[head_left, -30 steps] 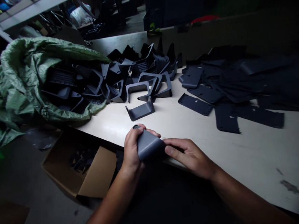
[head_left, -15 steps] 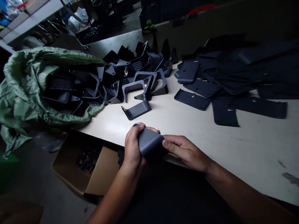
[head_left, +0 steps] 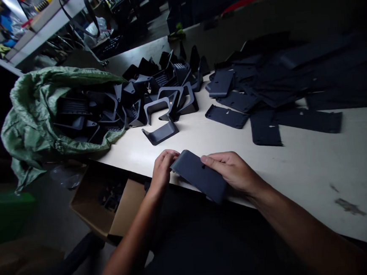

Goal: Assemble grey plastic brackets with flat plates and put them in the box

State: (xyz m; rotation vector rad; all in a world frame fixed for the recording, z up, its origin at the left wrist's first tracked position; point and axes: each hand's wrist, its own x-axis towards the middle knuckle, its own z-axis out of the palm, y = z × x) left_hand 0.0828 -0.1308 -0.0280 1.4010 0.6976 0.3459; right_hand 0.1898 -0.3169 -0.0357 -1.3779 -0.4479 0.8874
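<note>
A dark grey plastic part (head_left: pixel 199 174) is held between both hands above the table's front edge, its broad flat face turned up. My right hand (head_left: pixel 232 169) grips its right side, thumb on the face and the other fingers hidden beneath. At its upper left end, my left hand (head_left: pixel 164 168) has its fingers bent round the rim. Beyond the hands, a U-shaped bracket (head_left: pixel 160 133) lies on the table, with a pile of similar brackets (head_left: pixel 166 81) behind it. Flat dark plates (head_left: pixel 227 116) lie spread to the right.
A green woven sack (head_left: pixel 32 111) full of brackets lies open at the table's left. Below it is a cardboard box (head_left: pixel 125 210) with small dark parts inside. The pale table (head_left: pixel 307 174) runs right; a cluttered shelf (head_left: pixel 43 23) stands at back left.
The grey part has been turned, so its broad face now shows. My right hand has shifted onto that face, and the whole view has moved slightly.
</note>
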